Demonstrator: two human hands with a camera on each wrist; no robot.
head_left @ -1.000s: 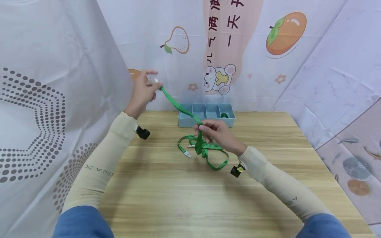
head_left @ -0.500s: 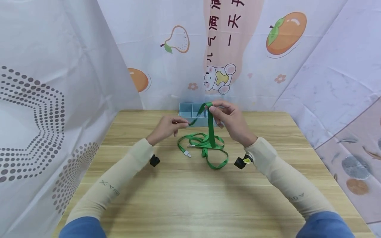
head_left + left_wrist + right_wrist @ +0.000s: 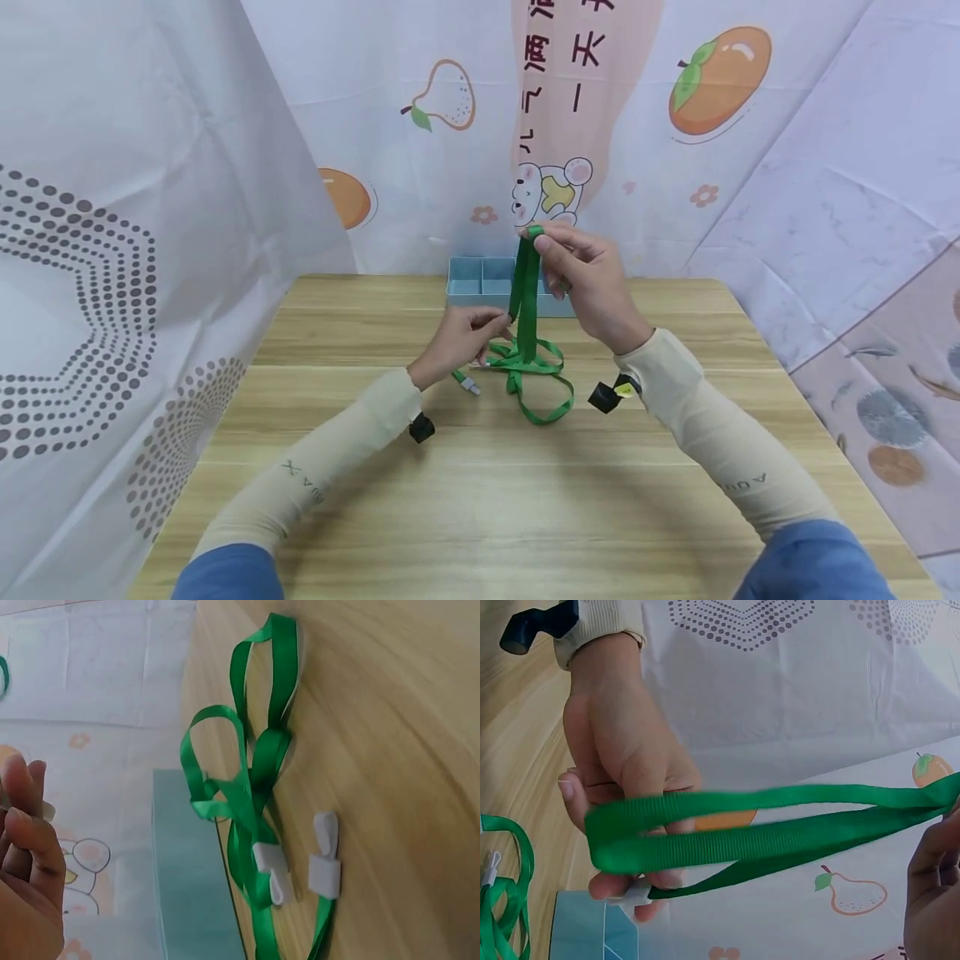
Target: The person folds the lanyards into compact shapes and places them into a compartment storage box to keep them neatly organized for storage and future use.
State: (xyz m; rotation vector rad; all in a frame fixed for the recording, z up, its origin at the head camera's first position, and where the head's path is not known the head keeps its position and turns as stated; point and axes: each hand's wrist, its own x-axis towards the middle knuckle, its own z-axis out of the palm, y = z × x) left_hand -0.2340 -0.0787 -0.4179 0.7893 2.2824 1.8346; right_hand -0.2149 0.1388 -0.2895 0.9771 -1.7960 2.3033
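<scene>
My right hand (image 3: 588,279) pinches a green lanyard (image 3: 528,304) high up between thumb and fingers, and the strap hangs from there in a long folded loop. Lower and to the left, my left hand (image 3: 463,337) holds the lanyard's end. The right wrist view shows the white plastic clip (image 3: 636,894) of that end between the left fingers, with the doubled strap (image 3: 705,844) running across to the right hand (image 3: 937,877). Below on the table lies a loose pile of more green lanyards (image 3: 259,772), with white clips (image 3: 325,876) at their ends.
Behind the hands stands a light blue divided box (image 3: 480,301) near the table's back edge, partly covered by the right hand and strap. The wooden table (image 3: 480,500) meets printed curtains (image 3: 420,167) at the back and sides. A small black camera sits on each wrist.
The left hand has come down and right from the upper left, bringing the lanyard's end with it. The right hand has risen, and the stretched strap now hangs folded.
</scene>
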